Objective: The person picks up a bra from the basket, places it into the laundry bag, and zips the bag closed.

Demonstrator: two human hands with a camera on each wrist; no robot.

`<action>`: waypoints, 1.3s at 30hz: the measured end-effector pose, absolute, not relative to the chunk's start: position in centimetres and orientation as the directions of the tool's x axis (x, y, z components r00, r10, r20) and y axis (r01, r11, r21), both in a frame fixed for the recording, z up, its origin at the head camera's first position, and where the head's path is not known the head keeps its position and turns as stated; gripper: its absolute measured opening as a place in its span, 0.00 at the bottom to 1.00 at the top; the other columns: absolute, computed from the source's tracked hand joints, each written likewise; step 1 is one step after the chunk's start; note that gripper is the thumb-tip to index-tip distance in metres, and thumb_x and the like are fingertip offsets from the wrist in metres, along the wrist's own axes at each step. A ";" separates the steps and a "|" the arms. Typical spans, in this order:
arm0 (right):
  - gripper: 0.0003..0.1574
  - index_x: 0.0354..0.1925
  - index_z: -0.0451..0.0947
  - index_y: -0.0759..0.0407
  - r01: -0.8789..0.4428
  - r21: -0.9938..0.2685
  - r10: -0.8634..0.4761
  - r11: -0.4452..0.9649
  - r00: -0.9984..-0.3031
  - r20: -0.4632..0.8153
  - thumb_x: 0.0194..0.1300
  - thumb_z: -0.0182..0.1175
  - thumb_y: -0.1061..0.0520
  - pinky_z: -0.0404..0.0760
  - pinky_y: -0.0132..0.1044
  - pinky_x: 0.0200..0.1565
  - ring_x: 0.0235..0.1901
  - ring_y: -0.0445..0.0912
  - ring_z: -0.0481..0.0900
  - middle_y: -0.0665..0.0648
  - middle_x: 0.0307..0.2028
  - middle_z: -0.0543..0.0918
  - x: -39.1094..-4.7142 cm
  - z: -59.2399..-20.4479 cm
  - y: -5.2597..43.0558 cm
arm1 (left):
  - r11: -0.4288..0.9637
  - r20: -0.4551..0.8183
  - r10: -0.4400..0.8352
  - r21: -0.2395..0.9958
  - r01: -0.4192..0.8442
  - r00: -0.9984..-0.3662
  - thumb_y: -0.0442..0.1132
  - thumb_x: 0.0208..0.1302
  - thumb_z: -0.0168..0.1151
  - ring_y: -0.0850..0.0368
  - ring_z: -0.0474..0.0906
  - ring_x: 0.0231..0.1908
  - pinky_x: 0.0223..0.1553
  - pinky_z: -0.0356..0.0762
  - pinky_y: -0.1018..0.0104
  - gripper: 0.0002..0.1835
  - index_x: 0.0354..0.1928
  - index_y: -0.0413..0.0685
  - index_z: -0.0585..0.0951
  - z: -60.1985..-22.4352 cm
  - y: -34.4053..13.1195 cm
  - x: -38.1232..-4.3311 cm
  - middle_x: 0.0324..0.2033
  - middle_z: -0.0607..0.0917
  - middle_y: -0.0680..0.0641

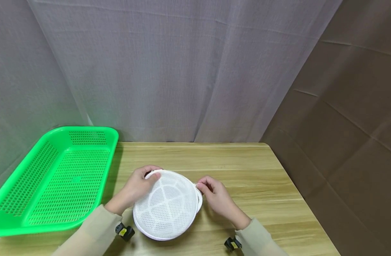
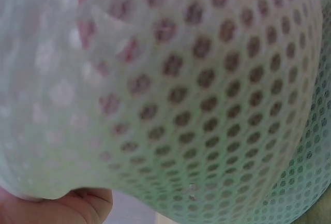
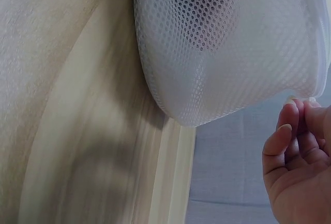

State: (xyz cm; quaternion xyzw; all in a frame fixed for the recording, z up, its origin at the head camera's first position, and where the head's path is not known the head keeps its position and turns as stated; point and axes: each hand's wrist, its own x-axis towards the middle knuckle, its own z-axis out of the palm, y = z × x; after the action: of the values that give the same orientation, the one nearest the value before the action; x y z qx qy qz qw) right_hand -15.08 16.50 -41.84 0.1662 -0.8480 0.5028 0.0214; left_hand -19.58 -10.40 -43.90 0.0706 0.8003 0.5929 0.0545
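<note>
A round white mesh laundry bag is held up over the wooden table, its flat face toward the head camera. My left hand grips its upper left edge, thumb on the near face and the other fingers hidden behind. With thumb and index finger, my right hand pinches the bag's rim at the upper right, where a pale band stands out. The right wrist view shows that pinch at the corner of the bag's zipped edge; what lies between the fingertips is hidden. Mesh fills most of the left wrist view.
A large green plastic basket with slotted sides stands at the left of the wooden table. Behind the table hangs a grey curtain, and a brown cloth runs along the right side.
</note>
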 end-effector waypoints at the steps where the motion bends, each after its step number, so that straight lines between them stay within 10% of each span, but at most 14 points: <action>1: 0.05 0.35 0.78 0.63 -0.303 -0.848 -0.260 0.436 -0.944 0.204 0.69 0.56 0.65 0.78 0.33 0.34 0.31 0.48 0.78 0.54 0.28 0.80 -15.1 -41.8 16.5 | 0.281 -0.002 0.173 0.959 0.047 -0.985 0.40 0.70 0.57 0.53 0.75 0.45 0.49 0.72 0.60 0.12 0.51 0.45 0.81 -43.9 -10.5 -19.6 0.45 0.82 0.46; 5: 0.05 0.35 0.77 0.65 -0.306 -0.851 -0.257 0.426 -0.943 0.211 0.69 0.56 0.65 0.78 0.33 0.32 0.30 0.57 0.78 0.54 0.26 0.78 -15.2 -41.9 16.8 | 0.260 -0.011 0.139 0.965 0.026 -0.990 0.40 0.70 0.57 0.53 0.74 0.47 0.51 0.70 0.59 0.12 0.51 0.44 0.81 -43.8 -10.8 -19.8 0.47 0.81 0.46; 15: 0.05 0.34 0.77 0.65 -0.308 -0.844 -0.238 0.440 -0.946 0.221 0.69 0.56 0.65 0.79 0.35 0.32 0.28 0.41 0.76 0.52 0.26 0.77 -15.2 -41.8 17.0 | 0.268 -0.005 0.149 0.963 0.035 -0.989 0.39 0.70 0.58 0.53 0.74 0.47 0.51 0.71 0.59 0.12 0.51 0.44 0.81 -43.8 -10.9 -20.0 0.47 0.82 0.46; 25: 0.05 0.35 0.78 0.64 -0.294 -0.850 -0.153 0.438 -0.956 0.251 0.69 0.56 0.65 0.79 0.37 0.32 0.32 0.63 0.77 0.58 0.27 0.79 -16.0 -40.8 17.5 | 0.399 0.042 0.286 0.903 0.159 -0.957 0.42 0.64 0.65 0.53 0.70 0.35 0.34 0.72 0.62 0.23 0.59 0.47 0.75 -42.3 -11.0 -19.7 0.34 0.76 0.46; 39: 0.05 0.35 0.78 0.65 -0.300 -0.864 -0.179 0.405 -0.952 0.247 0.69 0.55 0.66 0.76 0.32 0.31 0.31 0.61 0.76 0.57 0.26 0.78 -15.9 -40.3 16.4 | 0.403 0.100 0.354 0.881 0.248 -0.930 0.42 0.69 0.59 0.57 0.76 0.35 0.43 0.75 0.60 0.09 0.42 0.44 0.81 -42.1 -9.3 -19.3 0.33 0.82 0.51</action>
State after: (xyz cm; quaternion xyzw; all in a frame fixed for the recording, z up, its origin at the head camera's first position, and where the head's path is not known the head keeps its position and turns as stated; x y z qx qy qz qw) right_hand -15.92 16.40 -40.26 0.1433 -0.8362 0.5263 0.0572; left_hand -19.31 -9.32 -42.11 0.1803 0.8361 0.5156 0.0514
